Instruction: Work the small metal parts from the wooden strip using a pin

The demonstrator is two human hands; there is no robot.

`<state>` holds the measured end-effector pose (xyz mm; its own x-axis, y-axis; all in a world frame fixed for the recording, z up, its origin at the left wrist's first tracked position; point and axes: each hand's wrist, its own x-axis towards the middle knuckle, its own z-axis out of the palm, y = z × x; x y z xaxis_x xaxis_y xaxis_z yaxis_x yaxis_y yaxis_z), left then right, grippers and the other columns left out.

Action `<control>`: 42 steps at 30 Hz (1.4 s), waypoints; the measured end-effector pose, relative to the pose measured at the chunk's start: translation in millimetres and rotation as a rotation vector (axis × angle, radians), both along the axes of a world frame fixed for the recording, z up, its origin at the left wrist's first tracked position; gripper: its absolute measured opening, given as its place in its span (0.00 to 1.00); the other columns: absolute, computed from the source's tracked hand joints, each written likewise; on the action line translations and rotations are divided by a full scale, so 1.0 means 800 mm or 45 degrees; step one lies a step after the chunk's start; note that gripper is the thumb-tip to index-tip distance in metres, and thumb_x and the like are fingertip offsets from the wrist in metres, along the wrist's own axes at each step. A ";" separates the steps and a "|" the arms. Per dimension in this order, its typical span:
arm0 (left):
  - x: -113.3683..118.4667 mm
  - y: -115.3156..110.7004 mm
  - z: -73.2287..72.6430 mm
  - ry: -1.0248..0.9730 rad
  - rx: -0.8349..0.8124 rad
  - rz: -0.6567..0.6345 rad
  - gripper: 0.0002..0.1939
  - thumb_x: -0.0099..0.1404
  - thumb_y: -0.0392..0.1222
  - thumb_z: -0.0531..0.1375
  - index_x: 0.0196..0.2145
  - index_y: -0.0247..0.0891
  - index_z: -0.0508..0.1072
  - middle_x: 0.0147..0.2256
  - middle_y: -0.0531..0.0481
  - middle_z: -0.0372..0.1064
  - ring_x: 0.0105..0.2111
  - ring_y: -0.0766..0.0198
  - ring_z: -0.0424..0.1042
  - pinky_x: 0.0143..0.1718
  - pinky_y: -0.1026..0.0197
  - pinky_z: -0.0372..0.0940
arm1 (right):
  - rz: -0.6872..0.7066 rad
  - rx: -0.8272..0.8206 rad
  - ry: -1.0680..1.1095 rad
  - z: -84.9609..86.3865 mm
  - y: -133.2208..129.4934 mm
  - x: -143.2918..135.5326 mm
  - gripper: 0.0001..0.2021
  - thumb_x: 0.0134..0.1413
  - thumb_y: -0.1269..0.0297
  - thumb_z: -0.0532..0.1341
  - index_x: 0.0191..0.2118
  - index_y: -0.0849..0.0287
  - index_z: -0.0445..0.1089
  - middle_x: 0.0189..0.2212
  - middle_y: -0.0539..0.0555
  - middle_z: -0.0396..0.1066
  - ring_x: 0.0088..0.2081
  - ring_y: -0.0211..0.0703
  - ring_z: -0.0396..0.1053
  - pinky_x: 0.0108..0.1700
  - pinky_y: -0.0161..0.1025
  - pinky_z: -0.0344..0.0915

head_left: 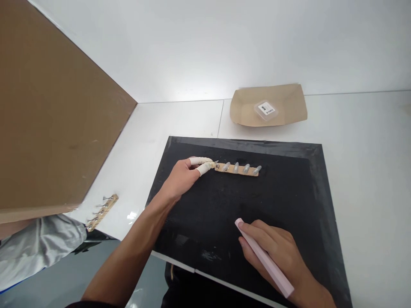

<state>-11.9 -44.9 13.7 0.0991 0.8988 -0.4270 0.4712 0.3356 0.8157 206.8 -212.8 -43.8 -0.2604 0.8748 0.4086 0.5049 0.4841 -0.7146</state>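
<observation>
On the black mat (205,214) lies a narrow wooden strip (236,169) bearing several small metallic pieces that lean to the right. My left hand (186,175), with white covers on the thumb and a finger, pinches the strip's left end; a small pointed metal bit shows just beyond the fingertips. My right hand (279,252) is wrapped round a pale pink bar (266,261) low on the mat's right side, apart from the strip. The bar slants from upper left to lower right.
Behind the mat sits a brown paper tray (287,105) holding a small labelled clear container (266,109). A second wooden strip with metal pieces (102,212) lies at the left table edge. A large brown panel (58,98) stands left, near another person's grey sleeve (45,246).
</observation>
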 end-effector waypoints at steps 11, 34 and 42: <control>0.002 -0.009 0.010 0.185 0.201 -0.151 0.12 0.68 0.46 0.64 0.46 0.44 0.84 0.53 0.48 0.77 0.53 0.52 0.74 0.56 0.53 0.64 | -0.002 0.009 -0.022 0.001 0.000 0.001 0.15 0.66 0.77 0.61 0.56 0.62 0.69 0.29 0.49 0.70 0.25 0.34 0.68 0.30 0.32 0.67; 0.006 -0.026 0.000 0.761 0.827 -0.535 0.15 0.71 0.35 0.62 0.53 0.42 0.78 0.56 0.42 0.72 0.59 0.47 0.66 0.60 0.41 0.62 | 0.007 -0.022 -0.039 -0.001 -0.001 -0.001 0.14 0.66 0.76 0.60 0.55 0.61 0.69 0.28 0.49 0.68 0.25 0.34 0.68 0.29 0.32 0.67; 0.005 -0.026 0.002 0.764 0.854 -0.547 0.17 0.70 0.35 0.63 0.56 0.45 0.76 0.56 0.43 0.72 0.60 0.47 0.65 0.60 0.40 0.59 | 0.006 0.000 -0.038 -0.001 -0.001 0.000 0.14 0.66 0.76 0.61 0.55 0.62 0.69 0.28 0.49 0.69 0.24 0.34 0.68 0.29 0.32 0.67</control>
